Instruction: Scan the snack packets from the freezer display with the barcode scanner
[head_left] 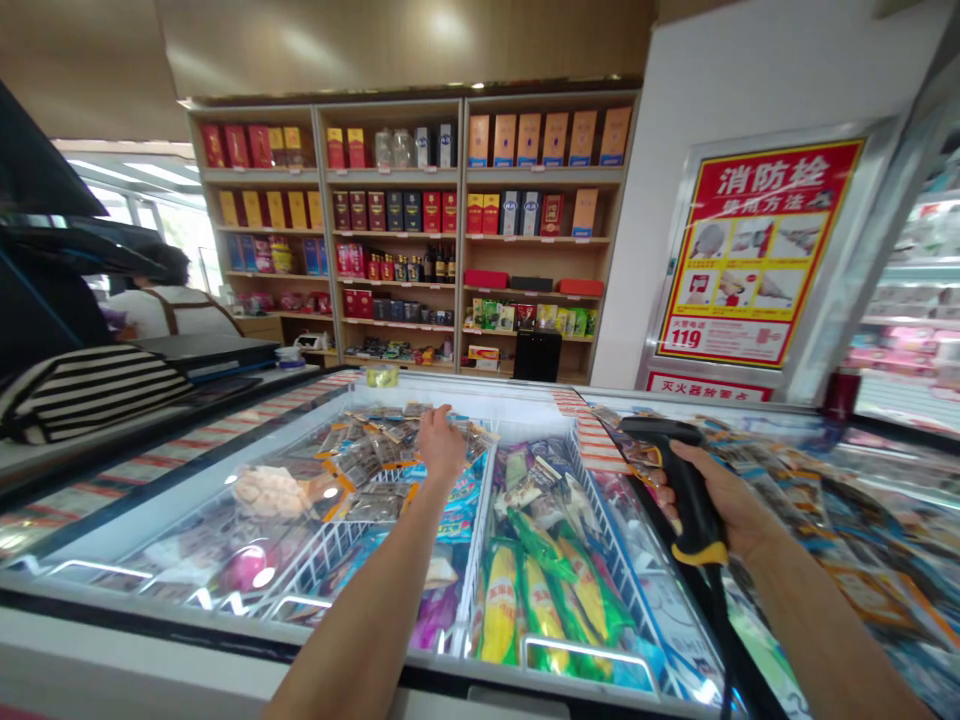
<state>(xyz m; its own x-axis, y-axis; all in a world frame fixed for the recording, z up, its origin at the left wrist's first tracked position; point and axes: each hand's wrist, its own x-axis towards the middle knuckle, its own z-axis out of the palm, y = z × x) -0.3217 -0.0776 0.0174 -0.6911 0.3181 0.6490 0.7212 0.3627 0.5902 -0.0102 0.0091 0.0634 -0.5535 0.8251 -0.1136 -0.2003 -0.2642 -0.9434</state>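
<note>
My right hand (701, 500) is wrapped round the grip of a black-and-yellow handheld barcode scanner (694, 490), its cable hanging down over the freezer. My left hand (441, 445) reaches forward above a pile of small clear snack packets (371, 450) with orange edges. Its fingers point away from me, partly extended, with nothing visible in them. The pile seems to lie on the freezer's glass top. Beneath are white wire baskets (477, 540) holding green-and-yellow corn-shaped packs (540, 600) and blue packs (460, 500). More snack packets (832, 510) are spread out at the right.
A striped bag (97, 390) and dark counter equipment stand at the left, with a person (176, 300) beyond. Shelves (390, 235) of boxed goods line the back wall. A red fire-hydrant poster (757, 255) hangs at the right. The freezer's frame (225, 630) runs along the front.
</note>
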